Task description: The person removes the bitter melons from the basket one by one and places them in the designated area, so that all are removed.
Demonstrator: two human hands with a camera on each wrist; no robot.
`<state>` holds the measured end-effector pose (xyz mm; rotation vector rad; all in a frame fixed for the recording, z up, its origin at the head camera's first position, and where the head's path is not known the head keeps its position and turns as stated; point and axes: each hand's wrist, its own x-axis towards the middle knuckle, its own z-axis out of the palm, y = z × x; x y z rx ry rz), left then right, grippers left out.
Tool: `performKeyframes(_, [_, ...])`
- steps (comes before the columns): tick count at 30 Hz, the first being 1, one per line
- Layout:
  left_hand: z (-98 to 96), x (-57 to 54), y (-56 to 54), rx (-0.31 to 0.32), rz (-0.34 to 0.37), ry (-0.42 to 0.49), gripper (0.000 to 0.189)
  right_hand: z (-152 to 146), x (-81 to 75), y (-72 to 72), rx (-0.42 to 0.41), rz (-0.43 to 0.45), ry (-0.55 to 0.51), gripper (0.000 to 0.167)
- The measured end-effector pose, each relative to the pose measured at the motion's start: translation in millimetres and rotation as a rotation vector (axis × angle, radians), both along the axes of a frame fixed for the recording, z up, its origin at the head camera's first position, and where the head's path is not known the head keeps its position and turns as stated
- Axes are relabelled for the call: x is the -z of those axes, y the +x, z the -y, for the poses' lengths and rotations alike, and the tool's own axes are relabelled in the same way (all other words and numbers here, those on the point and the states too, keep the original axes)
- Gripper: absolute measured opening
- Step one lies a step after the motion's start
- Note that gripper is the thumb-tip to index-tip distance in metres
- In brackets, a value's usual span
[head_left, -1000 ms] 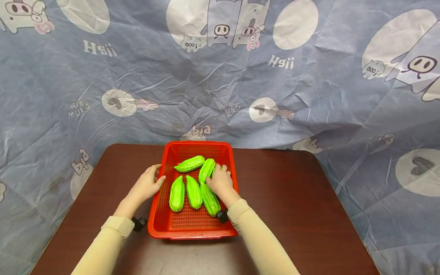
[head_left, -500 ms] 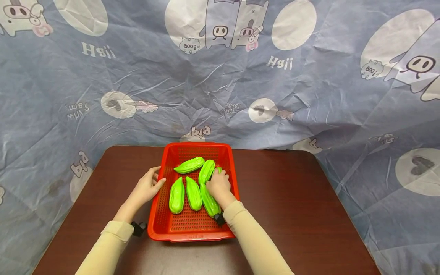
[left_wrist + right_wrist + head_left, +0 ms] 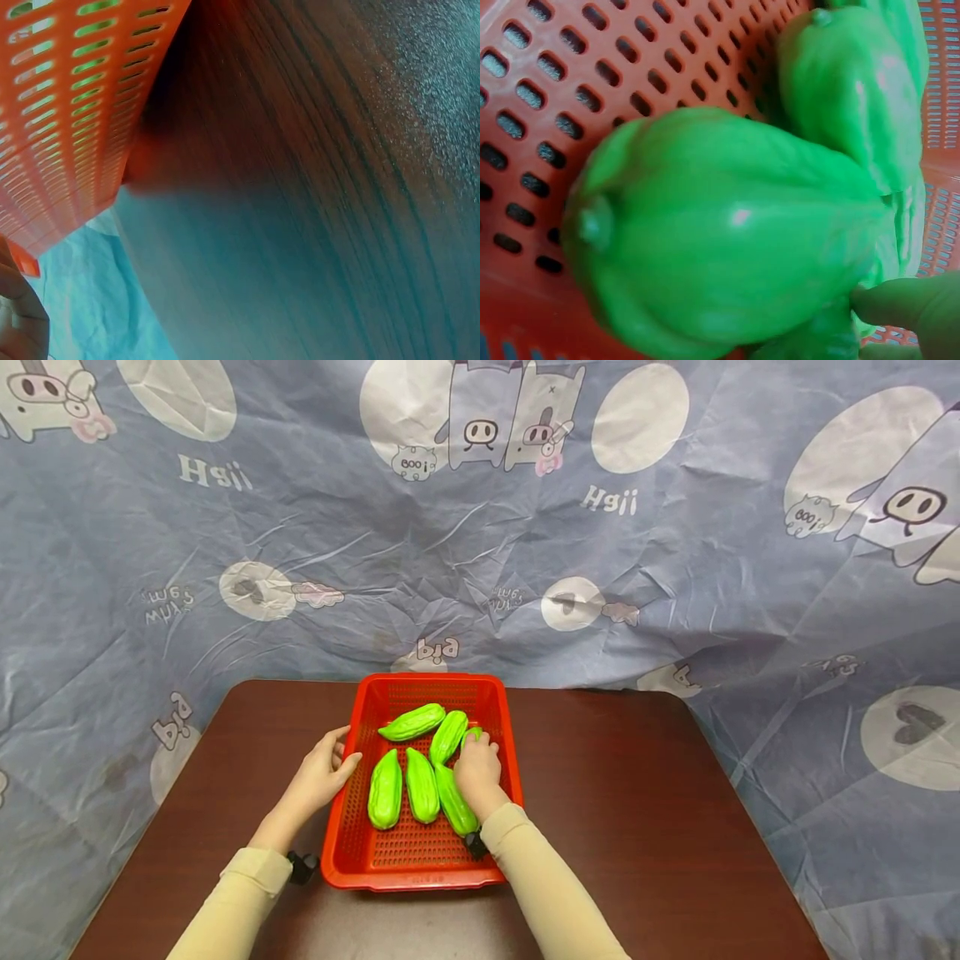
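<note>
A red perforated plastic basket (image 3: 412,878) stands on the table with several green bitter melons lying in it. My left hand (image 3: 318,774) holds the basket's left rim, thumb over the edge and fingers outside. In the left wrist view, part of that hand (image 3: 21,319) shows beside the basket wall (image 3: 67,112). My right hand (image 3: 478,772) reaches inside at the right and grips a bitter melon (image 3: 471,737), mostly hidden under the fingers. Another bitter melon (image 3: 454,800) lies under the wrist and fills the right wrist view, near my thumb (image 3: 907,307).
On the left side of the basket lie two upright-pointing bitter melons (image 3: 386,789), with a slanted one (image 3: 412,722) behind them. The brown table (image 3: 622,810) extends to both sides. Behind its far edge hangs a blue-grey printed cloth (image 3: 420,535).
My right hand has drawn slightly down and left, and the tip of the melon under its fingers shows more. The neighbouring melons have shifted a little left. My left hand stays on the rim.
</note>
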<state>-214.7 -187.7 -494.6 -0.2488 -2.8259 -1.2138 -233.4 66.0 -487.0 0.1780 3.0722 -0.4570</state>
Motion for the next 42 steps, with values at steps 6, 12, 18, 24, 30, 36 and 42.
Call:
performKeyframes(6, [0.6, 2.1, 4.2, -0.004, 0.013, 0.003, 0.058, 3, 6.4, 2.9, 0.004, -0.028, 0.003, 0.054])
performKeyframes(12, [-1.2, 4.2, 3.7, -0.012, 0.011, 0.022, 0.057, 2, 7.9, 4.1, 0.001, -0.053, 0.022, 0.053])
performKeyframes(18, [-3.4, 4.7, 2.4, -0.016, 0.003, 0.025, 0.056, 1, 5.0, 4.8, 0.008, -0.098, 0.029, 0.048])
performKeyframes(24, [-3.7, 2.8, 1.4, -0.012, -0.006, 0.015, 0.056, 1, -5.2, 5.1, 0.017, -0.147, 0.079, 0.049])
performKeyframes(30, [-3.2, 2.3, 2.0, -0.019, -0.012, 0.012, 0.055, -3, -29.2, 9.4, -0.007, -0.145, 0.003, 0.052])
performKeyframes(36, [-3.7, 2.7, 0.7, -0.016, -0.022, 0.015, 0.055, -26, -56.1, 10.0, 0.013, -0.216, -0.196, 0.051])
performKeyframes(42, [-3.1, 3.1, 0.2, -0.016, -0.022, 0.016, 0.055, -65, -68.5, 0.4, 0.074, -0.38, -0.374, 0.046])
